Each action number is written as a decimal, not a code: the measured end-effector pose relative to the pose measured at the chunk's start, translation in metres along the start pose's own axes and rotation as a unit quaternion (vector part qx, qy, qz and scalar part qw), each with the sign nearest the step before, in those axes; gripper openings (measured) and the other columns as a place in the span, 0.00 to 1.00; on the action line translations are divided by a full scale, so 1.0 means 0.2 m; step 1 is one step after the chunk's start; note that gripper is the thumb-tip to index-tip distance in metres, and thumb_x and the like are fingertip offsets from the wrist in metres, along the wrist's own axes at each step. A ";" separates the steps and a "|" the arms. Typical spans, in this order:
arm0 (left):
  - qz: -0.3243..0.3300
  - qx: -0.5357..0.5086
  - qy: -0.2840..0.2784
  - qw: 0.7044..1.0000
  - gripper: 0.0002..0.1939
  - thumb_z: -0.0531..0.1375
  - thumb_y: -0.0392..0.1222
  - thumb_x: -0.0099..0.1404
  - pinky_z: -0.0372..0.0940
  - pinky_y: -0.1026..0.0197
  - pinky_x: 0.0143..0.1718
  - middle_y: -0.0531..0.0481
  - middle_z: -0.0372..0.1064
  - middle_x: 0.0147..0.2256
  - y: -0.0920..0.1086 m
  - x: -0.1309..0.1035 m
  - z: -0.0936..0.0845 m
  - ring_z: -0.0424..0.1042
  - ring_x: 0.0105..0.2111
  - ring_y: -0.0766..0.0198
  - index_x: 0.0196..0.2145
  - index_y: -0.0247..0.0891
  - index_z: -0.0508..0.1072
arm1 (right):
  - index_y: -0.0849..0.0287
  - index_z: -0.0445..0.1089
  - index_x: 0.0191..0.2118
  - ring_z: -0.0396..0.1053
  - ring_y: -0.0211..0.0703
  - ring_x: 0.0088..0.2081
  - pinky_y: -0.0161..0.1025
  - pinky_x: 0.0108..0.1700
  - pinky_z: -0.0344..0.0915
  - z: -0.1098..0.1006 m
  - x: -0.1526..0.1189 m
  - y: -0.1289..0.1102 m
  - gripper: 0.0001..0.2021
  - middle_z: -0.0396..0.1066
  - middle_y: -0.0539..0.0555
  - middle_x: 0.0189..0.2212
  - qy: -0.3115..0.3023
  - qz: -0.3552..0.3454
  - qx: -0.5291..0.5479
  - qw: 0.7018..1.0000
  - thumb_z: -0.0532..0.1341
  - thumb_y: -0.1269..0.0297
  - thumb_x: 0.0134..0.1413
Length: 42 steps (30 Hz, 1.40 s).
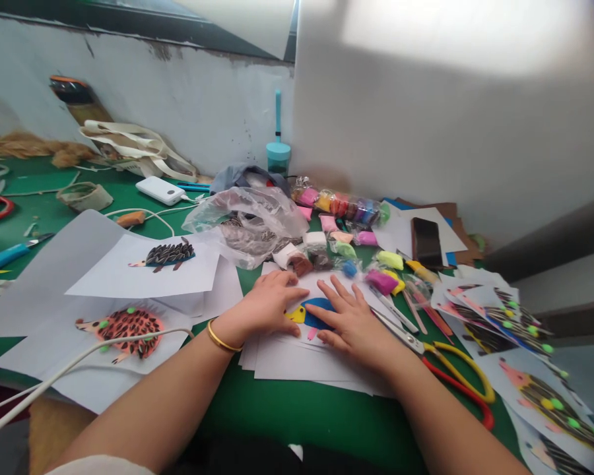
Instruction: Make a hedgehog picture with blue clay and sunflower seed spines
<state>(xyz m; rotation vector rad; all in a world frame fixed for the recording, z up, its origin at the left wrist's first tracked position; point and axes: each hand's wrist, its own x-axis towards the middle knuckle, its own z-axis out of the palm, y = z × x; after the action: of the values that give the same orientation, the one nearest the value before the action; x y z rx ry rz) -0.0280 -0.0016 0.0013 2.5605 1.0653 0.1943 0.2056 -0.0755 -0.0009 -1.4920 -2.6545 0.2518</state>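
A green desk (257, 422) fills the lower view, set against a scuffed white wall (178, 92) at the back, with a pale, smooth panel (400, 112) rising at the right. Packets of coloured clay (345, 249) cluster at the desk's middle, beside a clear plastic bag (247, 211); a phone (426, 242) lies beyond them to the right. The blue-and-yellow hedgehog figure (321, 304) lies flat on stacked white paper (297, 363) between the hands. Its yellow head points left, its long axis runs roughly left to right, and its pink feet face the near edge. The left hand (267, 307) has thumb and fingers apart around the head; the right hand (354, 320) spreads its fingers over the blue body. Scissors (416, 344) lie just beside the right wrist.
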 end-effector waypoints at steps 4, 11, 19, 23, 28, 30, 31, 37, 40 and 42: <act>0.005 -0.004 0.005 1.000 0.42 0.73 0.60 0.43 0.54 0.42 0.58 0.43 0.61 0.57 0.00 0.00 0.00 0.59 0.58 0.44 0.56 0.53 0.71 | 0.39 0.64 0.62 0.34 0.63 0.71 0.74 0.63 0.39 0.00 0.00 0.00 0.21 0.41 0.56 0.71 -0.016 -0.004 0.014 1.000 0.54 0.50 0.65; -0.004 -0.006 -0.009 1.000 0.43 0.73 0.58 0.43 0.54 0.43 0.58 0.43 0.60 0.58 0.00 0.00 0.00 0.58 0.58 0.44 0.58 0.53 0.70 | 0.42 0.59 0.65 0.33 0.62 0.71 0.73 0.63 0.39 0.01 -0.01 0.03 0.25 0.39 0.57 0.72 -0.013 0.021 0.004 1.000 0.56 0.49 0.64; -0.009 -0.007 -0.013 1.000 0.43 0.73 0.58 0.44 0.55 0.43 0.58 0.44 0.60 0.58 0.01 0.00 -0.01 0.59 0.58 0.43 0.58 0.53 0.70 | 0.47 0.58 0.66 0.34 0.62 0.71 0.73 0.64 0.38 0.00 -0.02 0.06 0.27 0.40 0.58 0.71 -0.027 0.044 0.011 0.999 0.55 0.50 0.64; -0.008 -0.009 -0.015 1.000 0.43 0.73 0.57 0.43 0.55 0.44 0.58 0.44 0.61 0.58 0.01 0.00 -0.02 0.59 0.58 0.44 0.58 0.52 0.70 | 0.52 0.54 0.68 0.41 0.57 0.71 0.66 0.66 0.45 0.02 -0.02 0.12 0.28 0.48 0.58 0.70 0.029 0.067 0.047 0.996 0.53 0.55 0.65; 0.000 -0.022 -0.006 1.000 0.47 0.74 0.56 0.42 0.53 0.44 0.59 0.45 0.62 0.57 0.02 0.00 -0.02 0.59 0.58 0.45 0.60 0.52 0.66 | 0.59 0.60 0.64 0.62 0.53 0.60 0.53 0.60 0.60 0.03 -0.01 0.17 0.24 0.67 0.60 0.59 0.117 0.128 0.056 0.983 0.50 0.68 0.64; -0.001 -0.027 -0.001 1.000 0.49 0.74 0.56 0.42 0.52 0.44 0.59 0.45 0.62 0.57 0.02 0.00 -0.01 0.59 0.57 0.46 0.62 0.52 0.64 | 0.58 0.63 0.62 0.67 0.53 0.55 0.54 0.56 0.62 0.02 -0.01 0.17 0.23 0.72 0.59 0.54 0.110 0.142 0.052 0.982 0.50 0.69 0.63; -0.002 -0.028 0.001 1.000 0.50 0.74 0.56 0.42 0.52 0.44 0.59 0.45 0.62 0.57 0.02 0.00 -0.01 0.60 0.57 0.46 0.62 0.51 0.63 | 0.57 0.64 0.62 0.68 0.53 0.53 0.54 0.54 0.63 0.02 -0.01 0.17 0.23 0.73 0.59 0.53 0.105 0.144 0.053 0.983 0.50 0.69 0.63; 0.001 -0.031 0.003 1.000 0.52 0.74 0.55 0.42 0.56 0.46 0.56 0.43 0.63 0.53 0.04 0.01 -0.02 0.62 0.53 0.46 0.63 0.48 0.62 | 0.58 0.67 0.59 0.69 0.52 0.49 0.49 0.52 0.64 0.01 0.00 0.17 0.21 0.75 0.58 0.47 0.102 0.142 0.080 0.981 0.51 0.70 0.62; 0.000 -0.030 0.005 1.000 0.51 0.75 0.54 0.40 0.59 0.46 0.54 0.43 0.64 0.49 0.05 0.01 -0.02 0.64 0.50 0.47 0.62 0.47 0.64 | 0.58 0.69 0.57 0.70 0.51 0.47 0.48 0.50 0.66 0.01 0.01 0.17 0.20 0.75 0.58 0.44 0.114 0.141 0.108 0.978 0.50 0.70 0.62; 0.005 -0.051 0.010 0.999 0.49 0.75 0.55 0.41 0.60 0.46 0.54 0.43 0.64 0.49 0.05 0.01 -0.03 0.64 0.50 0.47 0.60 0.47 0.66 | 0.56 0.69 0.57 0.70 0.50 0.46 0.48 0.50 0.67 0.01 0.00 0.16 0.20 0.75 0.58 0.44 0.143 0.135 0.145 0.970 0.51 0.68 0.62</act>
<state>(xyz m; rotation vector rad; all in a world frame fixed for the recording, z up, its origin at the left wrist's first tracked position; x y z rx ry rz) -0.0220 -0.0056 0.0095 2.4786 1.0230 0.2709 0.2319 -0.0584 -0.0086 -1.6436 -2.0882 0.3919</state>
